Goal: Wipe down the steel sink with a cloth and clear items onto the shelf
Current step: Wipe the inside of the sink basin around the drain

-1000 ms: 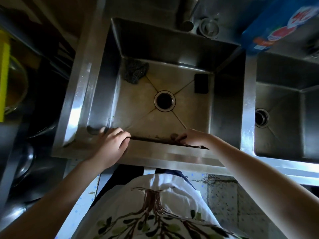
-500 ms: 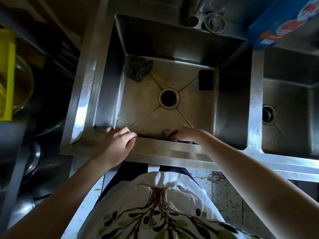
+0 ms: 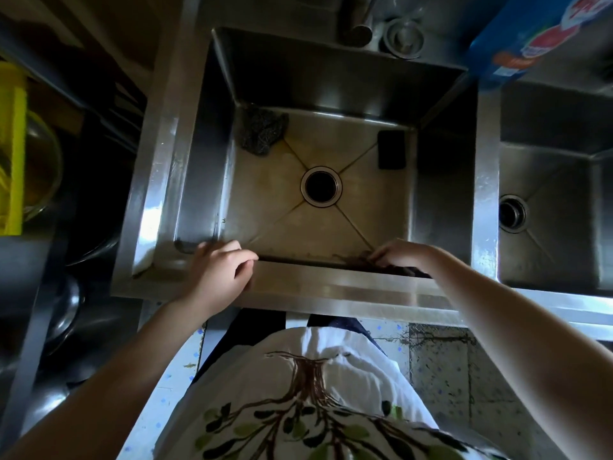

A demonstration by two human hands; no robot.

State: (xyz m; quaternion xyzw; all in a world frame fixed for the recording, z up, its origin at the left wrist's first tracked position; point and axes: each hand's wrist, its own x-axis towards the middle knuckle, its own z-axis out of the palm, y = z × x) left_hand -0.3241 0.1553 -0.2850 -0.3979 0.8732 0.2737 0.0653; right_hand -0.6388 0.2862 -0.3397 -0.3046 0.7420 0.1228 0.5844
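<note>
The steel sink [image 3: 331, 287] fills the middle of the view, with a round drain [image 3: 321, 186] in its floor. My left hand [image 3: 220, 272] rests curled over the near rim at the left corner, holding nothing I can make out. My right hand [image 3: 403, 255] reaches just inside the near wall and presses a dark brown cloth [image 3: 356, 258] against it; most of the cloth is hidden under the hand and behind the rim. A dark steel-wool scourer [image 3: 262, 131] lies in the far left corner and a black sponge [image 3: 392, 149] stands at the far right wall.
A second basin [image 3: 550, 180] with its own drain lies to the right. Behind the sink are a tap [image 3: 360, 31], a loose strainer [image 3: 405, 38] and a blue detergent pack [image 3: 530, 34]. A glass bowl [image 3: 36, 167] and dark pans sit on the shelf at left.
My right hand with the cloth has shifted slightly along the near inner wall. The left hand stays on the rim. The camera has tilted a little, sliding the scene down and right.
</note>
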